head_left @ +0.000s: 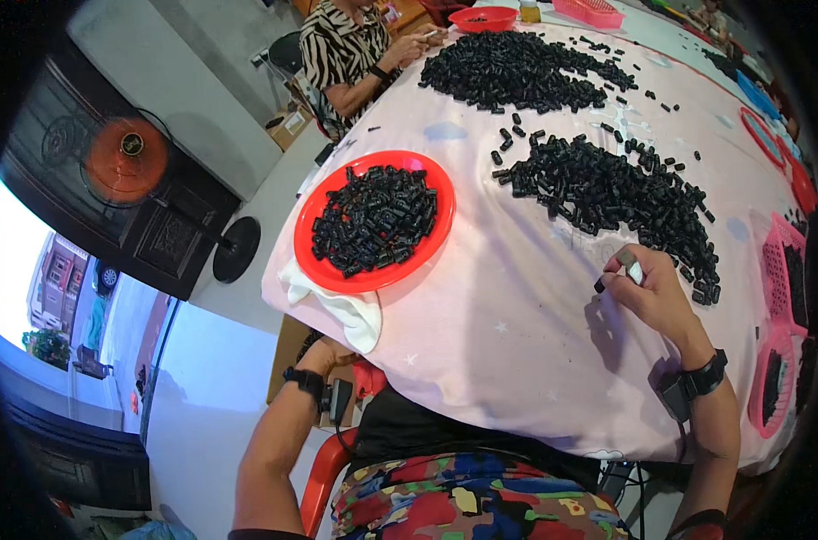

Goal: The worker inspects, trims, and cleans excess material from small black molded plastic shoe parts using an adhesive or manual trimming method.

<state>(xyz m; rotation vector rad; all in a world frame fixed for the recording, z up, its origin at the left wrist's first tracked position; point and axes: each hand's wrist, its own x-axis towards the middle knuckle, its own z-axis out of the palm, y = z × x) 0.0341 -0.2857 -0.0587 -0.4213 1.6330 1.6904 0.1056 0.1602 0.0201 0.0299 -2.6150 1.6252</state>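
1. Multicoloured patterned clothing (481, 504) lies nearest, below the edge of the pink-covered surface (517, 360).
2. Bent at the wrist, the left arm comes up beside the clothing; its hand, the left hand (337, 353), is low at the surface's edge, just below a white cloth (359, 319). Its fingers are mostly hidden, so whether it is open or holding something I cannot tell.
3. From the lower right, the right arm rises and angles inward, a dark wristband (704, 373) around its wrist. The right hand (647, 283) is raised over the surface, fingers curled closed, pinching a small black piece (600, 284) at the fingertips; a pale grey item (632, 267) also shows among the fingers.
4. Just beyond that hand spreads the near heap of black pieces (607, 189); more fill a red plate (447, 211) to the left.
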